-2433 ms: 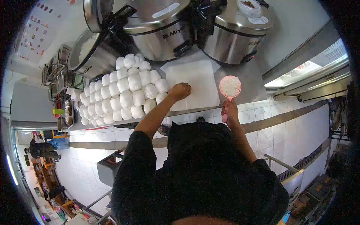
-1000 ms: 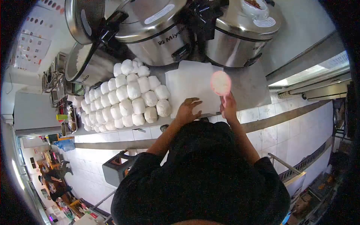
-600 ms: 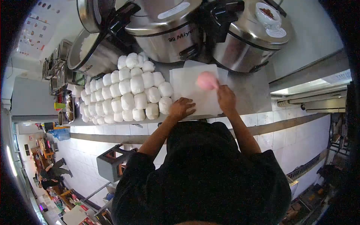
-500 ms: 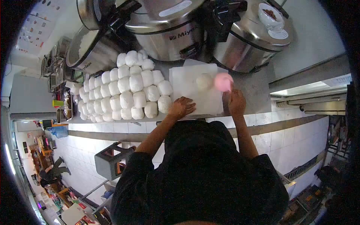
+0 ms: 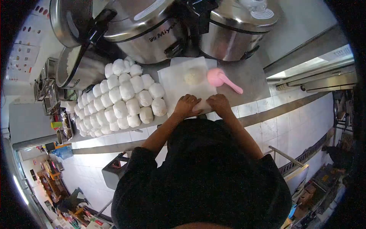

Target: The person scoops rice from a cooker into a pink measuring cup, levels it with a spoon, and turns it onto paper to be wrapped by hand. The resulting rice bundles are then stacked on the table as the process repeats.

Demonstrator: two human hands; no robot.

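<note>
A whitish mound of food (image 5: 193, 76) lies on sheets of white paper (image 5: 171, 80) on the metal counter. Right beside it rests a pink scoop (image 5: 216, 78), its handle pointing to the lower right. My left hand (image 5: 187, 105) is at the near left edge of the paper, fingers bent over it; whether they pinch the sheet is unclear. At the near right corner of the paper is my right hand (image 5: 220, 104), its fingers closed at the edge. Several white wrapped bundles (image 5: 127, 91) are stacked to the left of the paper.
Behind the paper stand a large steel cooker (image 5: 148, 42) and another closed cooker (image 5: 232, 38). An open cooker with white content (image 5: 72, 68) is at the left. A grey stool (image 5: 114, 171) stands on the floor, and a person (image 5: 72, 200) is far off at lower left.
My right hand has let go of the pink scoop, which now lies on the counter and paper, and has moved left to the paper's near edge. The view has shifted and turned.
</note>
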